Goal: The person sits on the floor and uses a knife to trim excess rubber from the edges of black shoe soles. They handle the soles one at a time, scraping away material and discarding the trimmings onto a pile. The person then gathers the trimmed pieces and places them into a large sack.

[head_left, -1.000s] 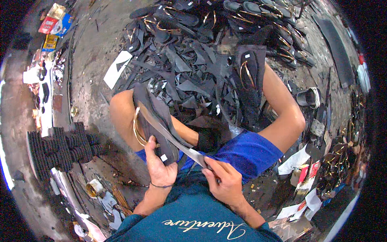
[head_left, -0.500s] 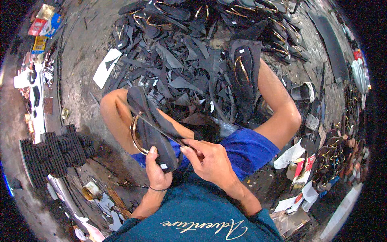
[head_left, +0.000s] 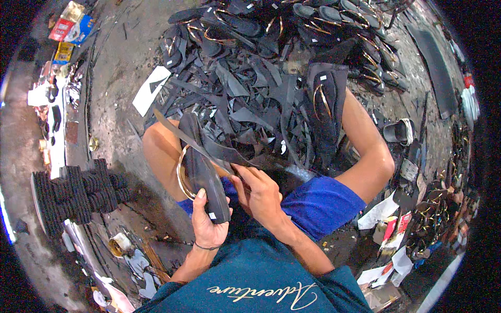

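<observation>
A black sandal (head_left: 204, 180) with a thin gold strap (head_left: 181, 175) lies lengthwise in front of me, its heel toward my body. My left hand (head_left: 210, 221) is closed around the heel end, the thumb on top beside a small white label. My right hand (head_left: 261, 194) is closed on a long, thin knife (head_left: 195, 144); the fingers hide its handle. The flat blade slants up to the left across the sandal, its tip past the sandal's left edge. A loose strip of black sole sheet (head_left: 224, 152) curves away on the sandal's right side, by my right fingers.
Black offcuts (head_left: 245, 112) lie heaped between my bent legs. Another gold-strapped sandal (head_left: 322, 99) on uncut black sheet rests by my right shin. Many sandals (head_left: 235, 26) are piled at the far side. Stacked black soles (head_left: 78, 195) stand at the left; a white sheet (head_left: 151, 91) lies beyond my left knee.
The knife has swung from edge-on to flat and now reaches across the sandal to the upper left. The trimmed strip stands farther out from the sandal's side. The view has shifted slightly.
</observation>
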`<action>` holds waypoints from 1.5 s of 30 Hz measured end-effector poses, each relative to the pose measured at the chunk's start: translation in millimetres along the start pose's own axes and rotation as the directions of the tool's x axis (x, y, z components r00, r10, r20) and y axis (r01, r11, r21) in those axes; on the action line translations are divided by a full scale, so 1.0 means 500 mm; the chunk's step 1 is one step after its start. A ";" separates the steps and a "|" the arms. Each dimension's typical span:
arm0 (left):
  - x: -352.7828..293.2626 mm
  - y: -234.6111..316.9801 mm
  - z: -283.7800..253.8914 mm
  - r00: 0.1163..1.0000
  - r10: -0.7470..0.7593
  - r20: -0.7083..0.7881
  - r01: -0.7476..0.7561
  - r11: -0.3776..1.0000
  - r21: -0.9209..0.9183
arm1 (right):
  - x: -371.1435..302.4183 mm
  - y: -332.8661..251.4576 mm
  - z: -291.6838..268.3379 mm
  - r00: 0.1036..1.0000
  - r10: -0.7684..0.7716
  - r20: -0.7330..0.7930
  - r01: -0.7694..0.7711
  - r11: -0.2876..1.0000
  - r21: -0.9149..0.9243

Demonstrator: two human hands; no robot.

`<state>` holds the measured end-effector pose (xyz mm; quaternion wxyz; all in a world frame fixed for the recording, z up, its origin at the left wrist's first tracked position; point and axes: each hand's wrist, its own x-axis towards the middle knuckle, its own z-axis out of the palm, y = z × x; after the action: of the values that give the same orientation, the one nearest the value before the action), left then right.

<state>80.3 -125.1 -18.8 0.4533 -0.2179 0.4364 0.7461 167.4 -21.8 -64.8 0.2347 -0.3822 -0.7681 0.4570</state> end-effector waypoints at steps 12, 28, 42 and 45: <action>-0.034 0.003 -0.121 0.967 -0.081 0.241 -0.151 0.578 0.802 | 0.166 -0.018 -0.062 0.880 0.245 0.407 -0.409 0.826 0.387; 0.041 0.168 0.066 0.977 0.076 0.201 -0.191 0.736 0.649 | -0.090 -0.015 -0.145 0.985 -0.095 0.146 0.054 0.963 0.264; 0.265 0.173 0.360 0.782 0.205 0.588 -0.350 0.926 0.143 | -0.112 0.117 -0.436 0.714 0.560 -0.419 0.185 0.426 0.886; 0.307 -0.021 0.318 0.831 -0.151 0.535 -0.095 0.909 0.406 | -0.195 0.274 -0.527 0.550 0.718 -0.427 0.135 0.428 0.894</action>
<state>24.6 86.7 -50.8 0.6070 0.1028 0.4311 0.6596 463.7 77.6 -62.1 0.5990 -0.5121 -0.1547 0.5959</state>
